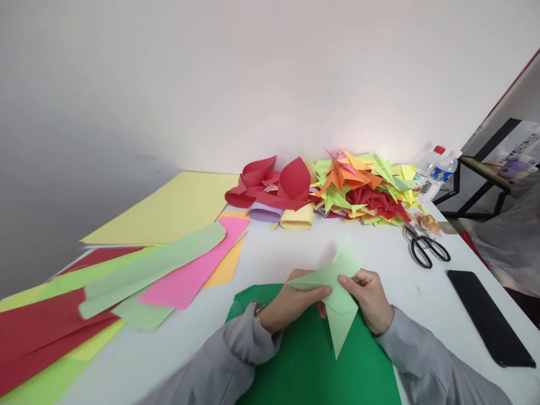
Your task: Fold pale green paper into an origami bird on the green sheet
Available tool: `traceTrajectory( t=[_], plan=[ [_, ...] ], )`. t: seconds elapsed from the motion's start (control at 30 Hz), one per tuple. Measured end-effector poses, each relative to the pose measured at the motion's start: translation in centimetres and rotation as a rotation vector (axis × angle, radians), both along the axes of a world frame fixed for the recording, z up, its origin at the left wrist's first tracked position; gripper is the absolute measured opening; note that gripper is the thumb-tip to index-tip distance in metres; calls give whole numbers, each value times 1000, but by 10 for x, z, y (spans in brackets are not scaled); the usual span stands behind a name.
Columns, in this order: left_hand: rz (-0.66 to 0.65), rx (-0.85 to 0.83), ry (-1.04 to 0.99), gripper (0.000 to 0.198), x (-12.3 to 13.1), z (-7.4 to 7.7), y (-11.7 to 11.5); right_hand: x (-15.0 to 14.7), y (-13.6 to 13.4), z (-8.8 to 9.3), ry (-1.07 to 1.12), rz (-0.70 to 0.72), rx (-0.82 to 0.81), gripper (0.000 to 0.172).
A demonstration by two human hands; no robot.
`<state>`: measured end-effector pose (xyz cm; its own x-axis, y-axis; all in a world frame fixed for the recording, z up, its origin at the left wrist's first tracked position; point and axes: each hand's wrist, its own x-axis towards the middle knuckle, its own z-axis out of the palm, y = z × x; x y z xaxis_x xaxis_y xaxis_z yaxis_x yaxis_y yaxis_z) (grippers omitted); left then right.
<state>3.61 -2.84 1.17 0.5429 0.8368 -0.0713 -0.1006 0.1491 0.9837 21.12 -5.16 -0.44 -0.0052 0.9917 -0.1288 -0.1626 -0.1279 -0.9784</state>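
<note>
Both of my hands hold a light green folded paper piece (340,306) just above a dark green sheet (304,365) on the white table (291,253). My left hand (291,304) pinches the piece's left flap, thumb on top. My right hand (369,298) grips its right side with the fingers curled round. The piece's long point hangs down towards me, and its top part is blurred by motion.
Loose coloured sheets (126,264) fan out at the left. A heap of folded paper shapes (358,185) and red curled pieces (270,185) lies at the back. Black scissors (426,247), a black phone (489,318) and water bottles (439,169) are at the right.
</note>
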Motion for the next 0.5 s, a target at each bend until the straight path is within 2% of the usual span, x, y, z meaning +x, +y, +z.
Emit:
traceTrajectory(
  t=[0.17,0.33,0.4,0.5],
  plan=[
    [-12,34,52,28,0,0,0,1,2,-3,4,-23,2,44],
    [-109,38,92,24,1,4,0,3,5,0,25,45,5,46],
    [-71,33,80,23,2,2,0,3,6,0,26,58,10,46],
    [98,8,12,24,5,-5,1,4,8,-1,9,55,26,45]
  ],
)
